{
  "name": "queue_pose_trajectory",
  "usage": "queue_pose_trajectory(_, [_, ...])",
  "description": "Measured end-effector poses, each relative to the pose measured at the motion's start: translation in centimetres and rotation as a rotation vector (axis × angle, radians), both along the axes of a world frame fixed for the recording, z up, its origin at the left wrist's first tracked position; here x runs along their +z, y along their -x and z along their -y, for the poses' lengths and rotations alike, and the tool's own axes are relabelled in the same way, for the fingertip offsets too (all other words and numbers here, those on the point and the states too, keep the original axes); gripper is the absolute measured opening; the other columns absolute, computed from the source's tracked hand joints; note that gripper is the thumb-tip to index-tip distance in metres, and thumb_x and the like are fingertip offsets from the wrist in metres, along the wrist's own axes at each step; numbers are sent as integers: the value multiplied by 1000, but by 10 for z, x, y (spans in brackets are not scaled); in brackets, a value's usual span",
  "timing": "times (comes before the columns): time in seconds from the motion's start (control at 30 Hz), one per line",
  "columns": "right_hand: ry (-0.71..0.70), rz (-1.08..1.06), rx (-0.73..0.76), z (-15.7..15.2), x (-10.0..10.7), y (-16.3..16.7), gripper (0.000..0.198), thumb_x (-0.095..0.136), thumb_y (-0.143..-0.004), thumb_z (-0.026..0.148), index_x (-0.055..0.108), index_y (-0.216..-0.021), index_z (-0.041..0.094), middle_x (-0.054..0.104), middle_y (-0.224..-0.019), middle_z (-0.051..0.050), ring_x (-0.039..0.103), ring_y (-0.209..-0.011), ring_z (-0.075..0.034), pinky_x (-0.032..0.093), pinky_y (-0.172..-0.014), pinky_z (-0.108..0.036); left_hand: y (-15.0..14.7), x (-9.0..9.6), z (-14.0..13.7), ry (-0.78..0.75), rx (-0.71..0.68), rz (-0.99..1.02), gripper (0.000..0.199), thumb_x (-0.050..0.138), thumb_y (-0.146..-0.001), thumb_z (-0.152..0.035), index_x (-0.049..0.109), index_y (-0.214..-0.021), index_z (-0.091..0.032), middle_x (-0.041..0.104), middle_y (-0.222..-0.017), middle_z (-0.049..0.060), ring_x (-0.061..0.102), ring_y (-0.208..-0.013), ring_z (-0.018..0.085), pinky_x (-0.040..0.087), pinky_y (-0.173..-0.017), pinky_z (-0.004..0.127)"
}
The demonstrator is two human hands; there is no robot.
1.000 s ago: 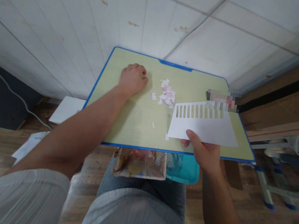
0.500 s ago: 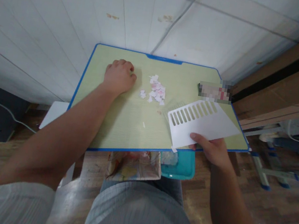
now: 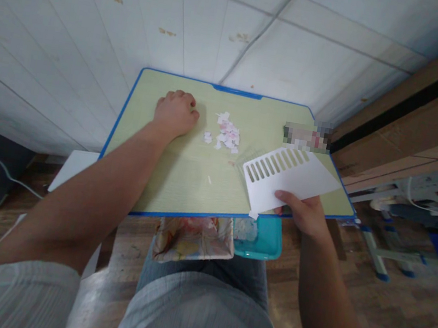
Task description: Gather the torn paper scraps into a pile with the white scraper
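My left hand (image 3: 177,113) rests on the left part of the table (image 3: 175,179), its fingers curled under and closed; I see nothing sticking out of it. To its right lies a loose pile of small torn white and pinkish paper scraps (image 3: 228,134). My right hand (image 3: 303,210) grips a flat white slotted sheet (image 3: 295,179) by its near edge, thumb on top and fingers underneath. A row of long slots runs along the sheet's far side. One small white scrap (image 3: 253,214) sits at the sheet's near corner, by the table edge.
Below the table's front edge are a patterned open box (image 3: 193,248) and a turquoise plastic tray (image 3: 268,244). A blurred-out object (image 3: 304,136) lies at the back right. The wall (image 3: 206,34) stands behind the table, with brown cardboard boxes (image 3: 411,106) on the right.
The view has shifted slightly. Both hands, the white slotted sheet and the paper scraps keep nearly the same places on the table.
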State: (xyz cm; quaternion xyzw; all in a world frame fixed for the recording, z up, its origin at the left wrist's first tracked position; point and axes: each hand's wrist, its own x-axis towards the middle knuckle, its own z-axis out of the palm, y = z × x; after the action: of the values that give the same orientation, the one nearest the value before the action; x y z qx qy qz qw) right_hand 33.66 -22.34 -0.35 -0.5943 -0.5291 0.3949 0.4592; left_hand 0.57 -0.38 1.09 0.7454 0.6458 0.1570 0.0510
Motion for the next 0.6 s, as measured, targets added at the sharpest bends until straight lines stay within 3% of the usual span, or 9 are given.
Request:
queue_pose_trajectory(0.23, [-117,81,-154,-5,-3,14,40,88,-90,56,71,-67,28,72,-61,-4,65,-55,-23,62,-60,-40,0,0,-2,23,9,58,43,58,-113,-26,77,-150,-15,68,-167,20,56,-159,42,46,-135,57])
queue_pose_trajectory(0.4, [-142,77,-205,-5,-4,12,43,89,-91,61,70,-68,30,72,-63,-6,65,-56,-25,64,-58,-43,1,-4,-4,-14,-4,45,43,57,-113,-27,76,-148,-13,70,-163,20,58,-154,40,49,-130,51])
queue_pose_trajectory(0.6, [-104,47,-193,-17,-5,10,41,90,-86,64,70,-76,29,73,-63,-5,63,-52,-23,59,-53,-40,0,-6,-6,-20,6,22,46,57,-110,-28,79,-149,-14,70,-164,23,59,-157,44,50,-132,58])
